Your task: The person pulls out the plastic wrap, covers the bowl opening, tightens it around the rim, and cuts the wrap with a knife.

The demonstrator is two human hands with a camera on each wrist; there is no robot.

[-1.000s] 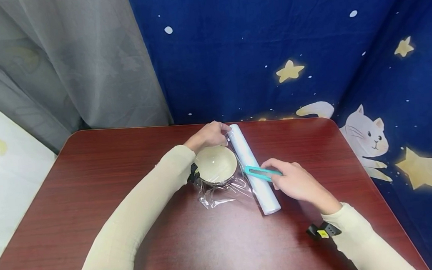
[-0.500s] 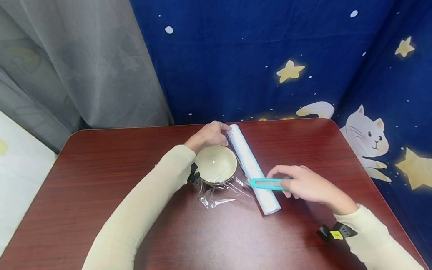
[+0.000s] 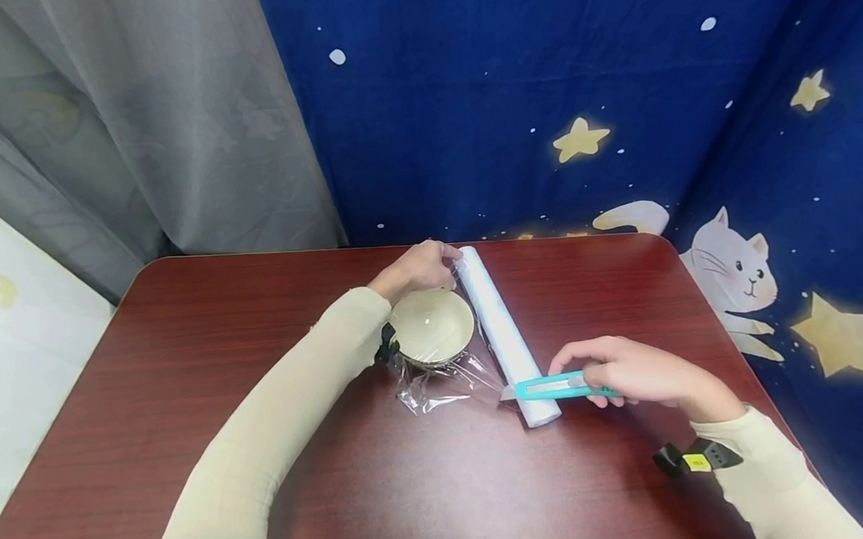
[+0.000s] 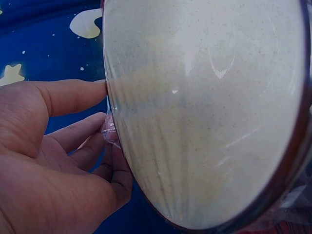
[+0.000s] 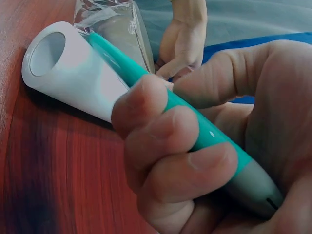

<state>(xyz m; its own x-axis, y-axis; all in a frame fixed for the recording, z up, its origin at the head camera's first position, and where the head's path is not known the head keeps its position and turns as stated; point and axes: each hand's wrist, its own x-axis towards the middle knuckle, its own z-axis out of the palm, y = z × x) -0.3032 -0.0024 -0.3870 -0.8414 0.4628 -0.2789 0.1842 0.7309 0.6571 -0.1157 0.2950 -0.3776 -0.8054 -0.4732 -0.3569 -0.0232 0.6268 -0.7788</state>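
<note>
A cream bowl [image 3: 433, 328] with a dark rim stands on the table under clear cling film [image 4: 222, 53], which spreads in creases toward the near side. Just right of it lies the white cling film roll [image 3: 499, 323], its hollow core showing in the right wrist view. My left hand [image 3: 422, 266] is at the bowl's far side beside the roll's far end, fingers curled and gripping bunched film at the rim. My right hand [image 3: 638, 379] holds a turquoise utility knife [image 3: 556, 386] across the roll near its close end, blade out over the film's edge.
The dark red wooden table [image 3: 387, 490] carries all of this. Behind it hang a grey curtain [image 3: 187, 111] and a blue star-printed curtain [image 3: 464, 92]. Both of my forearms reach in from the front corners.
My right hand has drawn the utility knife toward me along the roll, from about its middle to near its close end. The left hand, bowl and roll stay where they were.
</note>
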